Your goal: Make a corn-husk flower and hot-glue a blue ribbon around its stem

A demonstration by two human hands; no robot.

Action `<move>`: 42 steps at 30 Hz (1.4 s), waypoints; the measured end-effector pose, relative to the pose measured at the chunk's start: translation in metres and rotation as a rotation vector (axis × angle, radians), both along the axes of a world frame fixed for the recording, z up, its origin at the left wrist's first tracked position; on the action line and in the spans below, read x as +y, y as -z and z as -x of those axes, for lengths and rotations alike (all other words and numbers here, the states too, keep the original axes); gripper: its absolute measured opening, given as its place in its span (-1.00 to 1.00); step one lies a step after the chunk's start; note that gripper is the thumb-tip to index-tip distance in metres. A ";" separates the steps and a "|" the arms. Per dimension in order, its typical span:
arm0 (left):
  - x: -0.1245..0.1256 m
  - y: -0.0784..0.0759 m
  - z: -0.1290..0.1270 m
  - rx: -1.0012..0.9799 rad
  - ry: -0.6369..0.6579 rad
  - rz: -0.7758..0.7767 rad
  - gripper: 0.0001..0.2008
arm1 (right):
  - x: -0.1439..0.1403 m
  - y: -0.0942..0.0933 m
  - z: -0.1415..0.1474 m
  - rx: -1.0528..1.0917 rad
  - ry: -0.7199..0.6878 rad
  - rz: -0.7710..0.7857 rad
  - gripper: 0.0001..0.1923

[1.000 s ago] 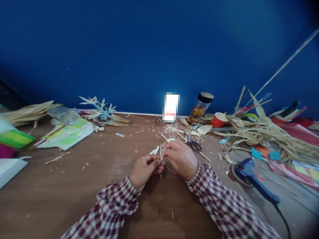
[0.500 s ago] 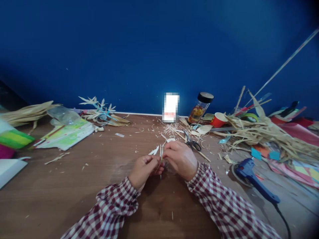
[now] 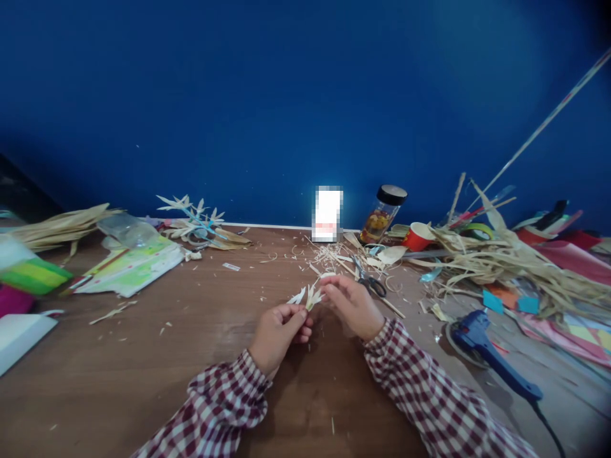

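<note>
My left hand (image 3: 277, 329) pinches the lower end of a small pale straw piece (image 3: 310, 298) with pointed, fanned tips, held just above the wooden table (image 3: 143, 375). My right hand (image 3: 351, 304) touches the piece's right side with thumb and forefinger. Both sleeves are red-and-white checked. Black-handled scissors (image 3: 370, 282) lie just beyond my right hand among straw shavings.
A blue glue gun (image 3: 482, 340) with its cord lies at the right. Behind it sits a heap of dry straw (image 3: 506, 264), a red cup (image 3: 417, 236) and a black-lidded jar (image 3: 384, 213). Coloured papers (image 3: 128, 267) and a straw ornament (image 3: 195, 219) are at the left.
The hands have lifted slightly and spread apart, so the fanned tips of the straw piece now show between them. The view has tilted a little upward.
</note>
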State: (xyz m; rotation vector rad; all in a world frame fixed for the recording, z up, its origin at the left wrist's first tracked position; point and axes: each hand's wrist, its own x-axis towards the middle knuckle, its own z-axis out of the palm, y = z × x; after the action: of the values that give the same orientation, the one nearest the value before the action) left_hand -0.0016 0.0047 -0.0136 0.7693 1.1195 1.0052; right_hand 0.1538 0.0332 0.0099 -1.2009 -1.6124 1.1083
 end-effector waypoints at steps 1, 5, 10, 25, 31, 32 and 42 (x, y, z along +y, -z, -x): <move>0.000 0.000 0.000 -0.002 0.002 -0.005 -0.76 | 0.001 0.003 0.000 0.046 -0.065 0.090 -0.74; -0.001 -0.002 0.001 -0.015 0.013 -0.021 -0.78 | 0.003 0.014 0.002 0.191 -0.189 0.197 -0.74; -0.002 -0.002 0.001 -0.007 0.028 -0.024 -0.78 | 0.002 0.016 0.004 0.279 -0.177 0.200 -0.74; -0.001 0.005 0.000 -0.008 0.049 -0.043 -0.77 | -0.005 0.015 0.015 0.204 -0.008 0.173 -0.80; -0.003 0.003 -0.002 0.035 0.024 -0.052 -0.80 | -0.007 0.014 0.017 0.205 -0.019 0.146 -0.81; -0.003 0.002 -0.002 0.038 0.014 -0.050 -0.80 | -0.006 0.014 0.017 0.205 -0.034 0.147 -0.80; -0.001 0.000 0.000 -0.096 -0.131 -0.004 -0.77 | -0.010 0.009 -0.004 -0.693 0.016 -0.197 -0.88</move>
State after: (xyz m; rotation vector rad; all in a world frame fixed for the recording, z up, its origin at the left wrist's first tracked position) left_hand -0.0020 0.0042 -0.0138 0.6504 1.0955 1.1427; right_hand 0.1580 0.0229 0.0008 -1.5552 -2.1534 0.5134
